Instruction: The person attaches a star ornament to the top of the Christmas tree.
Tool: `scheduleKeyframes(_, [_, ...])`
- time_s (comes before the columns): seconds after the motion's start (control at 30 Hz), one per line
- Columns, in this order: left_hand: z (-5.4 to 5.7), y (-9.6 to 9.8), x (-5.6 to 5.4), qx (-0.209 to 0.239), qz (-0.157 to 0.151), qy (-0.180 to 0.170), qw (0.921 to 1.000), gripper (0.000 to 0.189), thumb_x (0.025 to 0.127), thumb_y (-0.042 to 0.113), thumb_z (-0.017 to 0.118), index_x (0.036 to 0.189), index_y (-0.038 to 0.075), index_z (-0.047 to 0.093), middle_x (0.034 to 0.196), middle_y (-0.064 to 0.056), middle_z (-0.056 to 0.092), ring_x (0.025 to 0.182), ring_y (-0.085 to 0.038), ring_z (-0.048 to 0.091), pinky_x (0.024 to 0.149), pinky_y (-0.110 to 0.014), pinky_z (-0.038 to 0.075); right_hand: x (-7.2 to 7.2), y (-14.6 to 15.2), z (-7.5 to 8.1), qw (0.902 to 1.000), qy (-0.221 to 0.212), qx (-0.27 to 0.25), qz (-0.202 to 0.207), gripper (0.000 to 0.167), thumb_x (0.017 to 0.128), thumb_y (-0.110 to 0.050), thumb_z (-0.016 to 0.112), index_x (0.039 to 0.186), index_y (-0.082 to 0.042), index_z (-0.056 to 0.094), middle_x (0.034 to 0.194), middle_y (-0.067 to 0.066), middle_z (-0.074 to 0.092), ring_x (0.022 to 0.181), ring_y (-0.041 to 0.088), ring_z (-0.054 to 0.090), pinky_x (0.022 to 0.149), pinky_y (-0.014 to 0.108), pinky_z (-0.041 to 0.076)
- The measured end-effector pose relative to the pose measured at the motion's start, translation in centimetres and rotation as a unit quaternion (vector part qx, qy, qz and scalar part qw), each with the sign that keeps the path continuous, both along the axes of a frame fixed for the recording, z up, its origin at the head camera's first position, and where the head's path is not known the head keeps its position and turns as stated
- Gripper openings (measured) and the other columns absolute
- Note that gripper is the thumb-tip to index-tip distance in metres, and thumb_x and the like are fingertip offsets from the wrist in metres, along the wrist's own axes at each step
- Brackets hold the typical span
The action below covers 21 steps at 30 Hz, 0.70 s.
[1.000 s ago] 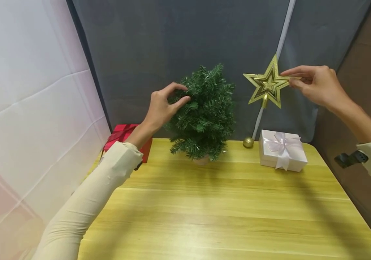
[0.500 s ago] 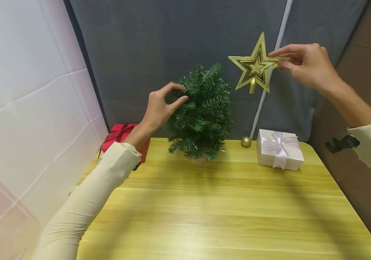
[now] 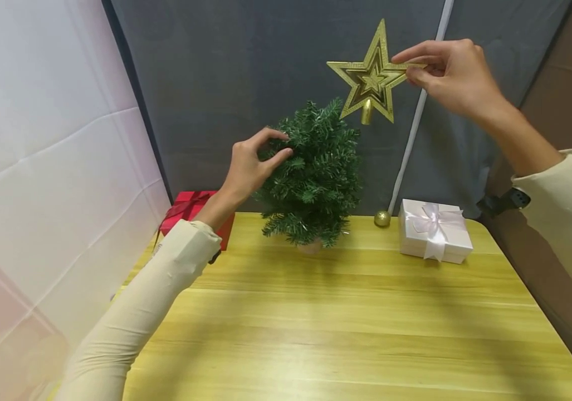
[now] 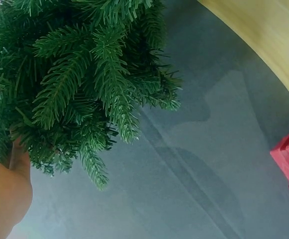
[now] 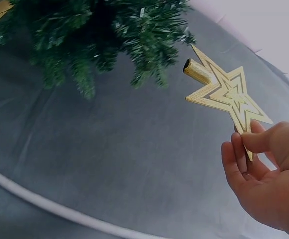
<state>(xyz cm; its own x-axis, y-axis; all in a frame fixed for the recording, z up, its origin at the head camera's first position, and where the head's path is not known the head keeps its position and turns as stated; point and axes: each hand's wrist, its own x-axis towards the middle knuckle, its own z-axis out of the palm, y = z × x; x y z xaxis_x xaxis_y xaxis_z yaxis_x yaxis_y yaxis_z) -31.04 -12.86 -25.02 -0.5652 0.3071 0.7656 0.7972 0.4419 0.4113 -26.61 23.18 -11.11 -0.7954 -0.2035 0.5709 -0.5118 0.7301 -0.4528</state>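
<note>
Between the thumb and fingers of my right hand (image 3: 458, 78), one point of a gold star tree topper (image 3: 372, 81) is pinched. Its hollow gold socket (image 5: 198, 71) hangs downward, above and to the right of the small artificial Christmas tree (image 3: 316, 172) and apart from it in the head view. My left hand (image 3: 250, 161) grips the upper left side of that tree, with thumb and fingers curved around its branches. Foliage hides part of the left fingers (image 4: 21, 157) in the left wrist view. The tree stands upright on a pale base (image 3: 311, 247).
A red gift box (image 3: 223, 231) with a dark red ribbon sits behind the left forearm. At the back right are a white gift box (image 3: 436, 231) with a bow and a gold ball (image 3: 382, 218). A grey curtain (image 3: 225, 72) backs the wooden table (image 3: 326, 323).
My right hand has carried the star up and to the left, from above the white gift box toward the treetop. The left hand keeps its place on the tree.
</note>
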Motion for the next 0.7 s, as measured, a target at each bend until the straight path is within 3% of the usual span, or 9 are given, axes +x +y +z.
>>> scheduleKeyframes(0.13, [0.0, -0.1, 0.0, 0.000, 0.001, -0.004, 1.0000, 0.028, 0.095, 0.024, 0.079, 0.118, 0.009, 0.074, 0.114, -0.004, 0.075, 0.087, -0.016, 0.066, 0.083, -0.035, 0.053, -0.3, -1.5, 0.5, 0.9997, 0.023, 0.000, 0.011, 0.031, 0.107, -0.020, 0.060, 0.135, -0.020, 0.071, 0.107, -0.010, 0.071, 0.094, -0.003, 0.064, 0.077, 0.020, 0.041])
scheduleKeyframes(0.43, [0.0, -0.2, 0.3, -0.001, 0.001, -0.005, 1.0000, 0.027, 0.095, 0.024, 0.079, 0.118, 0.010, 0.074, 0.112, -0.004, 0.075, 0.087, -0.016, 0.065, 0.084, -0.035, 0.053, -1.8, -4.9, 1.3, 0.9977, 0.055, 0.000, 0.041, 0.031, 0.109, -0.018, 0.056, 0.136, -0.016, 0.071, 0.108, -0.003, 0.071, 0.092, -0.001, 0.061, 0.073, 0.028, 0.034])
scheduleKeyframes(0.7, [0.2, -0.1, 0.5, 0.007, -0.005, -0.003, 1.0000, 0.027, 0.095, 0.023, 0.079, 0.118, 0.009, 0.074, 0.111, -0.004, 0.075, 0.084, -0.015, 0.065, 0.082, -0.034, 0.053, -2.8, -6.9, 2.4, 0.9977, 0.062, 0.012, 0.026, 0.032, 0.110, -0.020, 0.053, 0.136, -0.018, 0.071, 0.116, 0.005, 0.073, 0.091, 0.000, 0.060, 0.074, 0.026, 0.035])
